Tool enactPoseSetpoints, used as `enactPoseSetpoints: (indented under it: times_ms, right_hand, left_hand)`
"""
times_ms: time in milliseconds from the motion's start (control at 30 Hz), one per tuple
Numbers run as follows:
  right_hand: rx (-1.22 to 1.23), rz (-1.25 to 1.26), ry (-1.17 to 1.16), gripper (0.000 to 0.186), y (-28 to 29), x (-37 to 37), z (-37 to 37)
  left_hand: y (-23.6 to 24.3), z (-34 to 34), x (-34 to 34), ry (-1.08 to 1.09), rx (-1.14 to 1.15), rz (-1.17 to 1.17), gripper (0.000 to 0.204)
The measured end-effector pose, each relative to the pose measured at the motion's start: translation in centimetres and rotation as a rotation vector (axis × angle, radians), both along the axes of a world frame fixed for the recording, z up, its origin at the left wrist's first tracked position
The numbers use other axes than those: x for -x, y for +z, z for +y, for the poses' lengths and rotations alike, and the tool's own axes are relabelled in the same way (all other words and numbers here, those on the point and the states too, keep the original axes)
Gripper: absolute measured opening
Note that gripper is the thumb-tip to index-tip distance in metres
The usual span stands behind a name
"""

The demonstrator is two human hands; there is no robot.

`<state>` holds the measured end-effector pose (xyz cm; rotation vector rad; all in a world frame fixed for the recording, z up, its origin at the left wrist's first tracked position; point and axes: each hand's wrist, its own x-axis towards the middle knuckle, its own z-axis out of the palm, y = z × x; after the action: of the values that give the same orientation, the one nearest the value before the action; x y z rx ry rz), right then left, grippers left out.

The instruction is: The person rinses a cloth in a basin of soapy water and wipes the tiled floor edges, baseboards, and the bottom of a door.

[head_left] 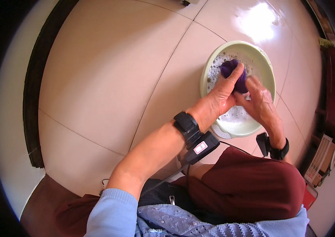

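The left hand (pixel 224 91) was closed around a bunched, wet-looking purple cloth (pixel 239 83), its thumb laid along the top and its other fingers mostly hidden below. The right hand (pixel 261 99) was just beside it, fingers bent toward the cloth; it was blurred, and whether it pinched the fabric I could not tell. The cloth was between the two hands, above white suds (pixel 235 115) that spread beneath them and past the left fingertips. Around both hands was the rim of a pale green basin (pixel 203 85), with a dotted grey-white pad (pixel 220 131) on its edge, nearer the person than the left hand. Behind the left hand, a black strap (pixel 187 125) circled the wrist, with a black box (pixel 203 147) beside it; another black band (pixel 280 152) was behind the right hand. Farther back were maroon-clad knees (pixel 254 185) and a blue sleeve (pixel 114 213). Pale floor tiles (pixel 116 79) stretched out left of the left hand.
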<state>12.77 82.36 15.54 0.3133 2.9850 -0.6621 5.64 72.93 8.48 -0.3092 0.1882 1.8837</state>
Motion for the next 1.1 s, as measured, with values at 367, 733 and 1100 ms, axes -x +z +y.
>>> enactPoseSetpoints:
  times_ms: [367,733,1100]
  right_hand:
    - [-0.140,-0.103,0.391,0.063,-0.1,1.1,1.1]
    - [-0.139,-0.015,0.266,0.039,-2.2,0.0,2.3]
    - [-0.129,-0.253,0.116,0.023,-1.8,-0.5,3.1]
  left_hand:
    - [-1.8,-1.1,-0.2,-0.284,0.213,0.479,0.034]
    - [0.5,0.3,-0.6,-0.450,0.571,1.335,0.028]
    - [0.9,0.7,-1.7,-0.391,0.790,1.868,0.029]
